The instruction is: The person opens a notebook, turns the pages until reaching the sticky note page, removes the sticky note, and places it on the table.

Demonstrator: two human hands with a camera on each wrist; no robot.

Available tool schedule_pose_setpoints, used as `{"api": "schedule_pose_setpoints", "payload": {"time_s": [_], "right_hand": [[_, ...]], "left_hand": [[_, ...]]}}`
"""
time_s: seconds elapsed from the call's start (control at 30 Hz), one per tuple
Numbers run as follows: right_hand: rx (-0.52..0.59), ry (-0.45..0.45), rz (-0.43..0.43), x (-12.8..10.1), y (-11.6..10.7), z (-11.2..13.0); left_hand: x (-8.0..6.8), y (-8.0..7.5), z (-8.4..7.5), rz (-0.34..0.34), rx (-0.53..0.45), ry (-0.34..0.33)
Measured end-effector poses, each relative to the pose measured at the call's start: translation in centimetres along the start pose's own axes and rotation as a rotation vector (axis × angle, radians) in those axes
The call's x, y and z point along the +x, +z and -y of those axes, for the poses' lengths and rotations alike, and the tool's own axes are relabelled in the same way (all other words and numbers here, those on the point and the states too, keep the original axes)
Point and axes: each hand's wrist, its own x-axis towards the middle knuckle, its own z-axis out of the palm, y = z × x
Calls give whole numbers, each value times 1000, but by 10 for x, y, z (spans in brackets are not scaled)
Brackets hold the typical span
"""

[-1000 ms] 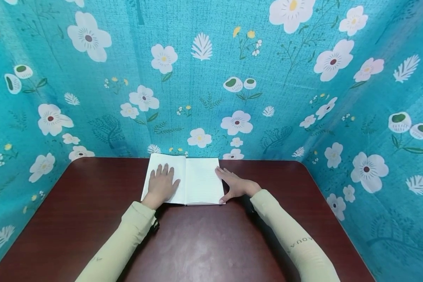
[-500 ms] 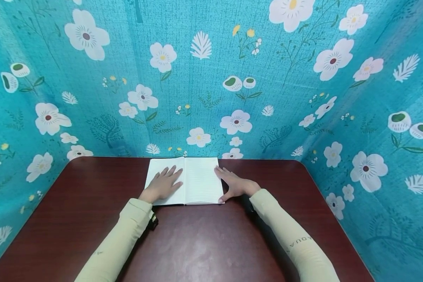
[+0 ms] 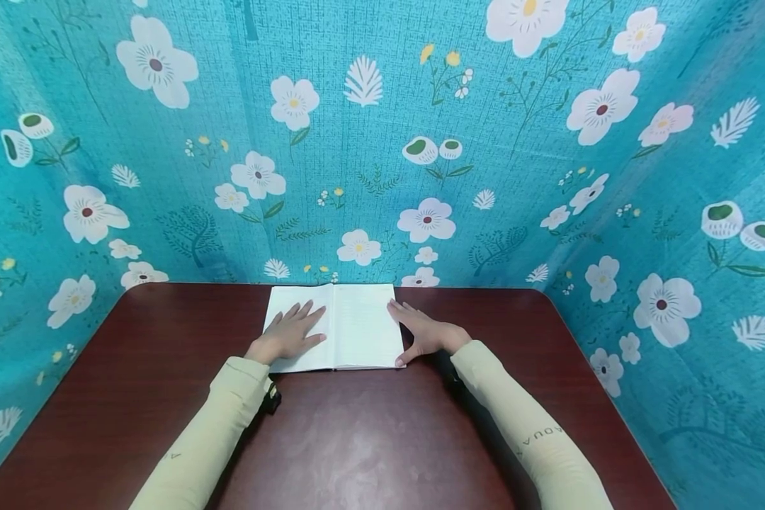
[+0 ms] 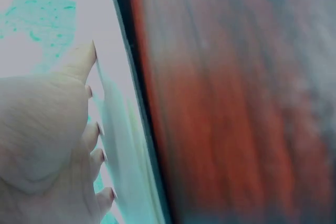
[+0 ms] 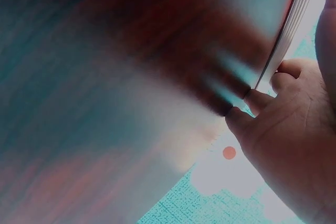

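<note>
Open, white-paged notebook, face up at the far edge of the brown table

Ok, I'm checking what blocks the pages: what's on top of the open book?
The left grip spreads over the left page, hiding whatever is beneath. The right grip touches the right edge of the book.

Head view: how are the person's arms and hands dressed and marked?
The left sleeve and right sleeve are long, pale yellowish-green, with dark lettering. A black object, too small to identify, shows under the left cuff. The left hand and right hand are bare.
</note>
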Motion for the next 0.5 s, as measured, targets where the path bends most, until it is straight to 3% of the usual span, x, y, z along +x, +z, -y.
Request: {"api": "schedule_pose_setpoints", "payload": {"time_s": [0.5], "right_hand": [[-6,-19,-2,0,0,-2]], "left_hand": [[-13,-3,8,29,18,-34]]}}
